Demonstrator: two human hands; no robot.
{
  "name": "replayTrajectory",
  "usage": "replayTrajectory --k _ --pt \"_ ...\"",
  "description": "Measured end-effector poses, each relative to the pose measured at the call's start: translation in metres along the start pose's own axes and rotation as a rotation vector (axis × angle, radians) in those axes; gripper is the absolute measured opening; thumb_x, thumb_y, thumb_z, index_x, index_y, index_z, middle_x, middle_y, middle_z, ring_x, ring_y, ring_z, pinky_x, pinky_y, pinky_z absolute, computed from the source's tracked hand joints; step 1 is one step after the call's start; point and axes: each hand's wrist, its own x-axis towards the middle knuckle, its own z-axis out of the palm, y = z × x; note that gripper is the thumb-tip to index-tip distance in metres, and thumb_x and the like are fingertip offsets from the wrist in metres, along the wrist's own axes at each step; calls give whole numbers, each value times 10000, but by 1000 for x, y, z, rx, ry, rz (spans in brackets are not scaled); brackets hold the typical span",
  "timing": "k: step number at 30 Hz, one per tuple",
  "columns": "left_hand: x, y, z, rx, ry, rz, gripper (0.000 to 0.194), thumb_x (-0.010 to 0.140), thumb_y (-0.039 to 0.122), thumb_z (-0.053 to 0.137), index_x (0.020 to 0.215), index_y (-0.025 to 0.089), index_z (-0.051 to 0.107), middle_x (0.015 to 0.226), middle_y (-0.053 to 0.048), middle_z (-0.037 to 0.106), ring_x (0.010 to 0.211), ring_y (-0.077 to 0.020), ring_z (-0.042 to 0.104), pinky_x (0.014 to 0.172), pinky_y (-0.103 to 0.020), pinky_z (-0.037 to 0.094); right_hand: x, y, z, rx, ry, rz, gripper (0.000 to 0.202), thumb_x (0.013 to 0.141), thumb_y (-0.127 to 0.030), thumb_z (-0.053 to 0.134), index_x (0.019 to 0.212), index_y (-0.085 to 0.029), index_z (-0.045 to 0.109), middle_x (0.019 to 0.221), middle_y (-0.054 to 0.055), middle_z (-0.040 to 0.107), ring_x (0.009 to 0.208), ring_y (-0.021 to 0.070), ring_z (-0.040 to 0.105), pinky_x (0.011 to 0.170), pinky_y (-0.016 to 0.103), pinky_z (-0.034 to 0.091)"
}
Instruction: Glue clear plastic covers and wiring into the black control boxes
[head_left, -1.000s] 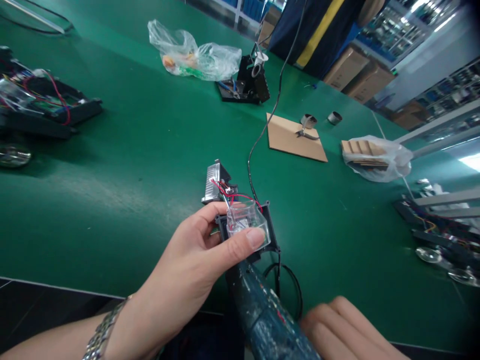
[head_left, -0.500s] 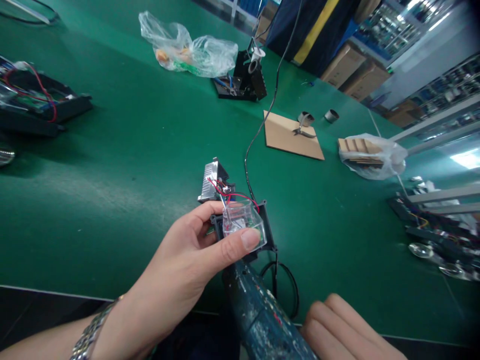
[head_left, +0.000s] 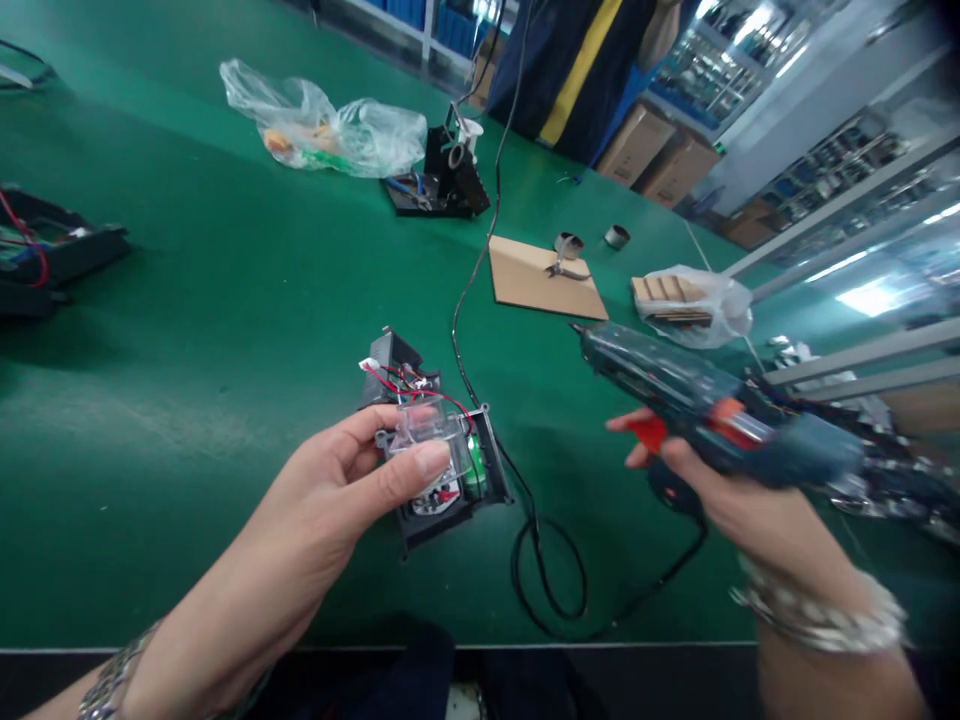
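Note:
My left hand [head_left: 352, 470] pinches a clear plastic cover [head_left: 429, 430] between thumb and fingers. Below and behind it sits an opened dark housing [head_left: 491, 465] with a green part, a white piece and red wires inside. A grey ribbed part [head_left: 390, 355] adjoins the housing at its far left, with red and black wires running across. My right hand [head_left: 697, 480] grips a dark teal glue gun [head_left: 675, 375] with an orange-red trigger, off to the right. Its nozzle points left, clear of the housing. The gun is slightly blurred.
A black cord [head_left: 551, 590] loops on the green table [head_left: 225, 380]. Beyond lie a cardboard sheet [head_left: 540, 285] with pliers [head_left: 566, 272], a black stand [head_left: 450, 180], a clear plastic bag [head_left: 375, 140] and a bag of cardboard pieces [head_left: 694, 305]. Another black housing [head_left: 82, 260] stands at left.
The glue gun has swung away from the clear cover, up and to the right, in my right hand. The housing's inside now shows. The whole view has shifted somewhat.

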Motion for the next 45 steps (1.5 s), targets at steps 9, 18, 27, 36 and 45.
replayTrajectory --k 9,18,27,36,45 --pt "10 7 -6 105 -61 -12 533 791 497 875 1214 208 727 1161 -72 786 1015 -237 714 876 -301 536 147 44 79 -235 87 124 376 881 -416 811 1125 -159 684 1108 94 686 1015 255 656 909 435 544" --pt "16 9 -12 126 -129 -26 567 744 297 941 1237 233 668 1103 -29 781 929 -164 715 800 -241 572 137 0 66 -64 92 2 327 871 -260 792 1163 -145 699 1196 147 677 1157 311 595 1026 494 456" --pt "17 -4 -25 204 -263 134 567 771 326 918 1224 226 593 1218 -80 747 1081 -241 733 946 -336 572 26 -130 75 344 -223 -373 208 918 -346 810 1067 -216 746 746 -42 603 700 135 548 656 282 413" --pt "-4 -37 -30 516 -128 403 882 790 233 862 1452 268 279 1400 -152 643 1238 -280 686 1073 -402 532 21 -124 81 351 -311 -347 138 945 -195 762 1078 -228 748 819 -24 625 738 139 583 700 285 461" --pt "-2 -37 -40 605 -102 527 792 750 261 870 1400 248 417 1352 -128 689 1148 -291 742 988 -374 600 0 -121 83 238 -242 -433 163 981 -227 747 1143 -232 727 848 -6 657 758 151 606 672 297 451"
